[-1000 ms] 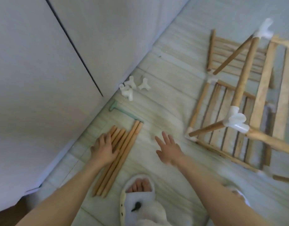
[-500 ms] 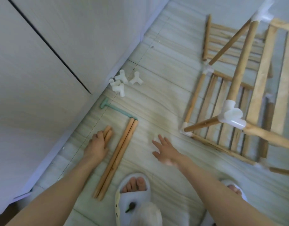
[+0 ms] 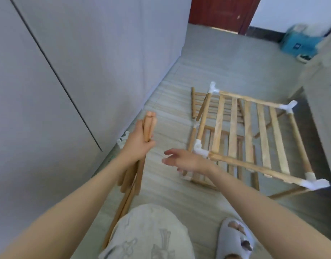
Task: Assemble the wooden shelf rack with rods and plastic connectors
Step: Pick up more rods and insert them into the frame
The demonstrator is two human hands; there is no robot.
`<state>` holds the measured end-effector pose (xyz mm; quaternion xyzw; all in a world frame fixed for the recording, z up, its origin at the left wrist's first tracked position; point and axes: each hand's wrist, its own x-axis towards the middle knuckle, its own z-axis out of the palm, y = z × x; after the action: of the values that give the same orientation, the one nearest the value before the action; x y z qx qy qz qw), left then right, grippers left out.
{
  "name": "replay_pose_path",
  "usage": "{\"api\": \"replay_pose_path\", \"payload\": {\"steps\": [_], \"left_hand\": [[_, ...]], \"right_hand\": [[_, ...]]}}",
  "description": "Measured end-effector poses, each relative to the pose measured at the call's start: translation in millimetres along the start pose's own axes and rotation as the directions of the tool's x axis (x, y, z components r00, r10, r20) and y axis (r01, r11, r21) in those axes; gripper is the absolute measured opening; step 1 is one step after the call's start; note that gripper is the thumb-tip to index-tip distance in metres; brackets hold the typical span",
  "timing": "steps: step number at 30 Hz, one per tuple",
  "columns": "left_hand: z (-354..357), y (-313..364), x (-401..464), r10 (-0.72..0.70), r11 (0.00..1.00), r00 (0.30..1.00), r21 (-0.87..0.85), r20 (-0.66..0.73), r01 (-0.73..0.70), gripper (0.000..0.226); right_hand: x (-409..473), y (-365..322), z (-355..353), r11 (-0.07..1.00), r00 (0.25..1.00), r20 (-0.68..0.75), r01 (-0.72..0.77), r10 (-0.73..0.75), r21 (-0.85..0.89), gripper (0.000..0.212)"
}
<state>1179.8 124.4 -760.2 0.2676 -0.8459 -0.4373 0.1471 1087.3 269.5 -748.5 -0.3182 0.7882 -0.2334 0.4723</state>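
Left hand (image 3: 140, 142), centre-left of the frame, has its fingers curled around a bundle of rods (image 3: 148, 126); right hand (image 3: 183, 159), at centre, hangs open, fingers relaxed, pointing left

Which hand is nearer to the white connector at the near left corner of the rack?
The right hand: it is open just left of that white connector, almost beside it. The left hand grips a bundle of rods farther left.

Pale grey wall panels (image 3: 67, 53) left; grey plank floor (image 3: 217, 68); dark red door (image 3: 222, 12) far end; blue box (image 3: 299, 42) beside it.
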Motion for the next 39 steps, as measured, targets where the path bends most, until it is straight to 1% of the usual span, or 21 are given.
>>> {"api": "replay_pose_path", "payload": {"steps": [3,5,6,8,11,13,15,16,19,21,22,24,26,28,29,30,32,33,35,37,39], "left_hand": [[-11,74,-2,0.142,0.978,0.988,-0.143,-0.058,-0.149,0.046],[-15,122,-7,0.201,0.942,0.975,-0.254,-0.094,-0.218,0.039],[-15,146,-9,0.232,0.916,0.966,-0.309,-0.111,-0.256,0.04],[-13,190,-16,0.292,0.858,0.943,-0.391,-0.16,-0.333,0.044],[-4,246,-27,0.349,0.769,0.917,-0.501,-0.193,-0.397,0.038],[4,271,-32,0.357,0.734,0.921,-0.563,-0.156,-0.38,0.03],[14,283,-33,0.334,0.727,0.94,-0.617,-0.065,-0.301,0.021],[20,285,-33,0.319,0.75,0.948,-0.609,-0.009,-0.258,0.019],[45,278,-28,0.24,0.883,0.966,-0.436,0.095,-0.176,0.031],[54,272,-25,0.158,0.92,0.982,-0.377,0.104,-0.108,0.024],[56,269,-23,0.127,0.922,0.984,-0.38,0.125,-0.071,0.018],[57,265,-19,0.081,0.909,0.978,-0.416,0.19,0.006,0.014],[59,259,-15,0.059,0.89,0.97,-0.452,0.237,0.056,0.013],[61,251,-11,0.07,0.873,0.949,-0.479,0.307,0.091,0.019],[62,248,-9,0.097,0.855,0.923,-0.505,0.373,0.114,0.022],[61,245,-7,0.136,0.826,0.886,-0.544,0.443,0.145,0.021],[62,239,-3,0.204,0.783,0.833,-0.597,0.513,0.176,0.019],[63,235,-1,0.212,0.791,0.837,-0.591,0.505,0.156,0.019],[68,227,2,0.187,0.813,0.875,-0.57,0.447,0.117,0.017],[72,223,8,0.14,0.795,0.918,-0.595,0.372,0.119,0.012],[70,217,17,0.034,0.746,0.971,-0.653,0.236,0.133,0.008]], "right_hand": [[-48,-23,-27,0.986,0.988,-0.067,0.141,-0.136,0.084,0.076],[-82,-35,-43,0.966,0.968,-0.132,0.231,-0.216,0.114,0.079],[-98,-40,-51,0.955,0.953,-0.165,0.273,-0.252,0.118,0.073],[-128,-45,-62,0.93,0.917,-0.245,0.35,-0.316,0.11,0.051],[-165,-41,-75,0.849,0.839,-0.394,0.482,-0.375,0.217,0.022],[-183,-31,-84,0.807,0.801,-0.481,0.524,-0.358,0.273,0.014],[-193,-20,-91,0.82,0.771,-0.557,0.512,-0.308,0.255,0.017],[-195,-14,-94,0.832,0.756,-0.592,0.498,-0.277,0.246,0.019],[-191,4,-103,0.869,0.687,-0.705,0.444,-0.175,0.216,0.025],[-185,15,-110,0.91,0.632,-0.762,0.386,-0.142,0.15,0.03],[-182,19,-112,0.924,0.622,-0.769,0.365,-0.149,0.117,0.031],[-177,26,-114,0.926,0.652,-0.737,0.365,-0.179,0.098,0.027],[-174,30,-112,0.894,0.714,-0.67,0.414,-0.201,0.173,0.021],[-172,32,-112,0.846,0.763,-0.609,0.457,-0.216,0.274,0.013],[-173,33,-112,0.828,0.777,-0.594,0.463,-0.209,0.316,0.006],[-173,35,-114,0.816,0.789,-0.583,0.459,-0.193,0.351,0.005],[-174,38,-117,0.808,0.816,-0.552,0.438,-0.172,0.395,0.017],[-174,40,-118,0.81,0.826,-0.536,0.43,-0.175,0.4,0.02],[-172,44,-119,0.853,0.826,-0.54,0.394,-0.165,0.343,0.019],[-170,48,-123,0.925,0.792,-0.603,0.298,-0.102,0.235,0.016],[-167,58,-127,0.932,0.741,-0.671,0.251,-0.013,0.26,0.019]]}}
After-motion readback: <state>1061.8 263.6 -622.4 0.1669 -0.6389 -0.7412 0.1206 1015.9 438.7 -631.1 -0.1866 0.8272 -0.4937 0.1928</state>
